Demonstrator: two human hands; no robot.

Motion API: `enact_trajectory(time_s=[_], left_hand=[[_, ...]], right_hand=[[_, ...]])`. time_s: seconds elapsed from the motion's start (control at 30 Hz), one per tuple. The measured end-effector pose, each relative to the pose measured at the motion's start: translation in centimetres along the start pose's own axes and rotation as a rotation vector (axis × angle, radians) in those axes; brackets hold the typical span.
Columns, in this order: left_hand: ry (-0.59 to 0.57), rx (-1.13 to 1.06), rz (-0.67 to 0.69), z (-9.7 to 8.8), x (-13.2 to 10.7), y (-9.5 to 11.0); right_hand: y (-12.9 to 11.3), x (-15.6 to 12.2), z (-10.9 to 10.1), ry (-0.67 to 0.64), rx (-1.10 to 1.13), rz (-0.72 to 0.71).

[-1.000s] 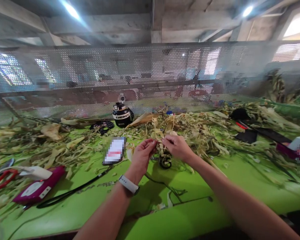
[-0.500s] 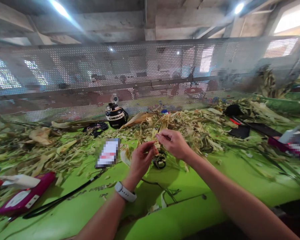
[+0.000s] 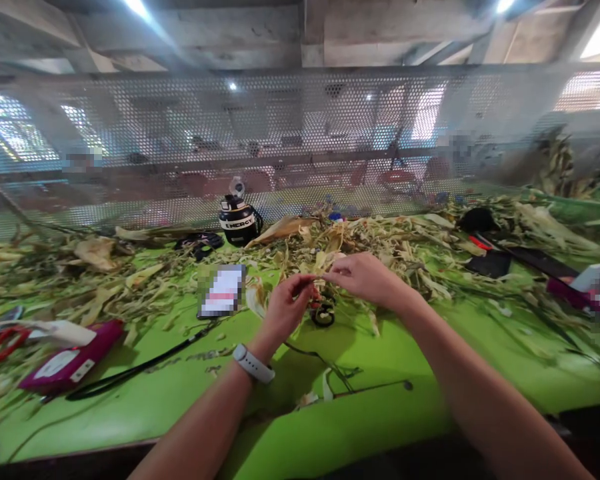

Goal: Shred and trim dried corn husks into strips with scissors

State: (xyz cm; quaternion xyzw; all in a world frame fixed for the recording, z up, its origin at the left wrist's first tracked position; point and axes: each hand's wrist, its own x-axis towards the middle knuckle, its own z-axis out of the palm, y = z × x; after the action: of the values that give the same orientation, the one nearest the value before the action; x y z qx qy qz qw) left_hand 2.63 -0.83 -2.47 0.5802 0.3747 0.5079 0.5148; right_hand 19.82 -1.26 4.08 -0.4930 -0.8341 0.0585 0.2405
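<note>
My left hand [image 3: 284, 309] and my right hand [image 3: 366, 278] meet above the green table [image 3: 390, 413], fingertips pinched together on a thin strip of dried corn husk [image 3: 321, 275]. A white watch sits on my left wrist. Just below the hands lies a small black coil of wire [image 3: 323, 313], with a thin black wire trailing toward me. Behind the hands spreads a heap of dried husk strips [image 3: 380, 243].
A phone [image 3: 223, 292] lies left of the hands. A black bottle [image 3: 239, 222] stands by the perforated metal screen [image 3: 280, 133]. A magenta device [image 3: 67, 360] and red scissors [image 3: 0, 343] are at far left; dark tools [image 3: 493, 261] at right.
Both hands stayed pinched together on the husk strip, lifting slightly and shifting; the right hand turned its fingers leftward. The camera view swayed a little.
</note>
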Motion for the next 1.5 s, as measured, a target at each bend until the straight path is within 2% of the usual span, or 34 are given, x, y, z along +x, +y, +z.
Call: enact_trajectory(time_s=[0.1, 0.2, 0.33, 0.77, 0.9, 1.2, 1.4, 1.5], left_hand=[[-0.018, 0.006, -0.014, 0.1, -0.1, 0.3], [0.007, 0.073, 0.012, 0.1, -0.1, 0.4], [0.037, 0.066, 0.041, 0.0, 0.2, 0.4], [0.032, 0.025, 0.045, 0.1, 0.1, 0.6], [0.038, 0.0, 0.033, 0.1, 0.0, 0.5], [0.054, 0.014, -0.005, 0.2, 0.0, 0.6], [0.054, -0.005, -0.03, 0.3, 0.0, 0.2], [0.055, -0.047, -0.036, 0.1, 0.2, 0.0]], right_hand=[[0.3, 0.2, -0.2, -0.115, 0.008, 0.038], [0.6, 0.4, -0.3, -0.14, 0.022, 0.07], [0.9, 0.7, -0.6, -0.113, 0.05, 0.045], [0.9, 0.5, -0.6, 0.025, 0.048, 0.078], [1.2, 0.6, -0.2, 0.089, 0.141, 0.081], [1.3, 0.6, 0.0, 0.083, 0.391, 0.095], [0.6, 0.5, 0.0, 0.04, 0.761, 0.201], [1.0, 0.8, 0.0, 0.047, 0.695, 0.22]])
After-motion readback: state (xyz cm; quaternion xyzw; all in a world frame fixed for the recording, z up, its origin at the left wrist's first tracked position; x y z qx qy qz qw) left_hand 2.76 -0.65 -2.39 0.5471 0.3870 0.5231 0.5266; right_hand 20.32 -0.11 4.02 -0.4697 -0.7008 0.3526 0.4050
